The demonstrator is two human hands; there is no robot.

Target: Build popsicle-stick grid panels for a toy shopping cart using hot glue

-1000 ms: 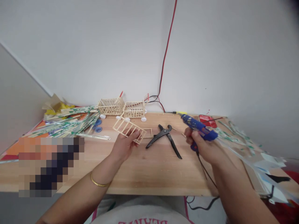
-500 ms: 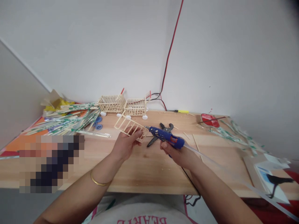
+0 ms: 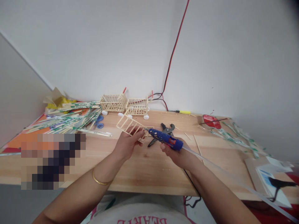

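A small frame of thin wooden sticks, with parallel slats, is pinched between the thumb and fingers of my left hand. My right hand grips a blue glue gun, whose nozzle points left and meets the frame's right end; whether it touches cannot be told. A long translucent glue stick trails from the gun's back. Dark-handled pliers lie behind the gun, partly covered by it. Beyond the frame stand two miniature stick carts with white wheels.
Wrapped chopsticks are heaped at the left, near blue wheels. A red packet lies at the right, and a yellow-handled tool rests by the wall. A white box sits at the front right. The glue gun's black cord hangs over the table edge.
The view has shifted slightly. Both hands keep their holds, and the glue gun's nozzle stays at the frame's right end with hardly any movement.
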